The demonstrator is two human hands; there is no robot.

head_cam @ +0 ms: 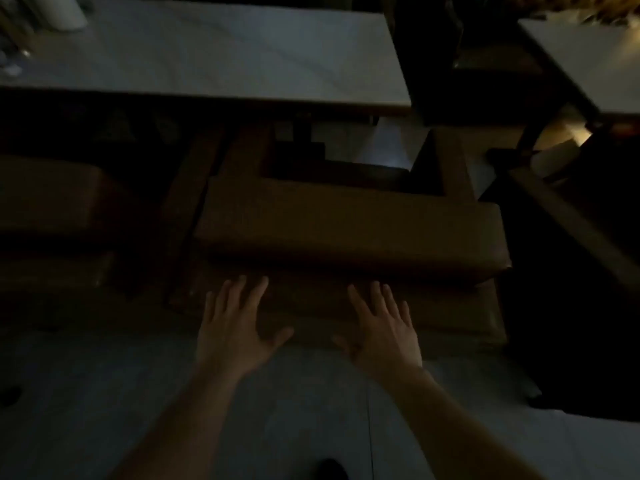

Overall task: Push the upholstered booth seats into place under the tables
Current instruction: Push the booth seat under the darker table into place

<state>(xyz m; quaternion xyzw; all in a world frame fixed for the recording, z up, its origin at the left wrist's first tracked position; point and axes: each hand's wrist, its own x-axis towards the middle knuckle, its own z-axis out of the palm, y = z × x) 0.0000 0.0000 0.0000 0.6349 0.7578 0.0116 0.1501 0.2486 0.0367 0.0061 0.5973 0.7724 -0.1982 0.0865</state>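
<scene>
A brown upholstered booth seat (349, 233) stands in front of me in dim light, its backrest top facing me and its front part reaching under the white table (214, 53). My left hand (235, 327) and my right hand (384, 327) lie side by side against the seat's back panel, fingers straight and spread, palms toward it. A second brown seat (52, 199) stands to the left, partly under the same table.
Another white table (595, 60) is at the upper right with dark furniture (568, 271) beside it. A white cylinder (67, 12) and small items sit on the near table's left end. Pale floor tiles (86, 410) spread below my arms.
</scene>
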